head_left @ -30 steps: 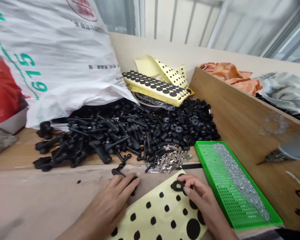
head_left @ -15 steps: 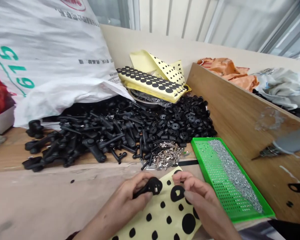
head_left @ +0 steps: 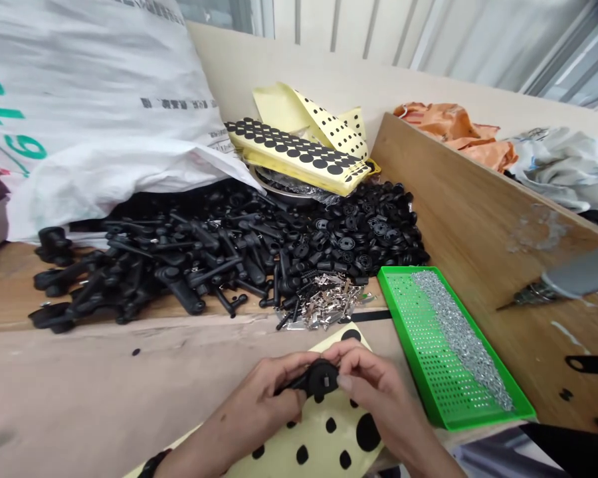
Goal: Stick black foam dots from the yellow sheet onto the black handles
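Note:
My left hand (head_left: 264,392) grips a black plastic lever part (head_left: 315,382) by its arm, with the round head turned up. My right hand (head_left: 366,385) pinches at that round head with its fingertips; what it presses there is hidden. Both hands hover over a yellow backing sheet (head_left: 323,435) dotted with black round stickers, lying at the near edge of the wooden bench (head_left: 104,385).
A heap of black lever parts (head_left: 169,265) and round black caps (head_left: 363,232) lies behind, with small metal clips (head_left: 323,305) in front. A green perforated tray (head_left: 408,332) with tiny screws sits right. White sack (head_left: 94,113) far left, more sticker sheets (head_left: 299,156) behind. A wooden divider (head_left: 478,219) runs on the right.
My left hand picked up a black lever part from the bench and lifted it over the sheet. My right hand left the sticker sheet and came onto the part's round head.

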The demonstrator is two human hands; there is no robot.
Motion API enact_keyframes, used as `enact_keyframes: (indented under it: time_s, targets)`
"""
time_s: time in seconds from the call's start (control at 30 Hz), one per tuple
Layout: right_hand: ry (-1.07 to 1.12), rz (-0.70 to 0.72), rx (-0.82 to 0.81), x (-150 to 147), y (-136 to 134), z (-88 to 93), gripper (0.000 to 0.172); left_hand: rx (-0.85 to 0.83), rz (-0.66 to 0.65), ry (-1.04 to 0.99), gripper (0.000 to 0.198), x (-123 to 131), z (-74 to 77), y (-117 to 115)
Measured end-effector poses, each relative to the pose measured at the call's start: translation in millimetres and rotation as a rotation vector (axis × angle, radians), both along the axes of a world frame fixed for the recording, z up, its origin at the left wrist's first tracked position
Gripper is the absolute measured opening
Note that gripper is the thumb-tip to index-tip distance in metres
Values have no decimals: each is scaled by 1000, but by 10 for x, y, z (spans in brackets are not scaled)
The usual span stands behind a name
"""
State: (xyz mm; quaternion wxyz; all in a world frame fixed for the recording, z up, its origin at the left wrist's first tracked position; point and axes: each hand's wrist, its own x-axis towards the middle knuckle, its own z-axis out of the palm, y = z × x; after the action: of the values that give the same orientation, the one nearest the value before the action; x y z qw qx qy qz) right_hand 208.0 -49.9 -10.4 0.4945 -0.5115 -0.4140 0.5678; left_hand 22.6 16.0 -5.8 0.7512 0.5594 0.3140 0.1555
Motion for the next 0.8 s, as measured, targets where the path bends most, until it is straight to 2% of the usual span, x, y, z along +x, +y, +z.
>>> enact_keyframes:
  time_s: [0.27,0.6,0.8]
  targets:
    - [-74,-9,13,-3,-17,-41,10,-4,-13,36,49,27,84,-4]
    - [-113,-6,16,-8,-15,-28,11,57,-43,73,43,-14,-17,-5]
    - [-122,2,28,-13,-17,-60,10,66,-33,77,40,-5,-18,-22]
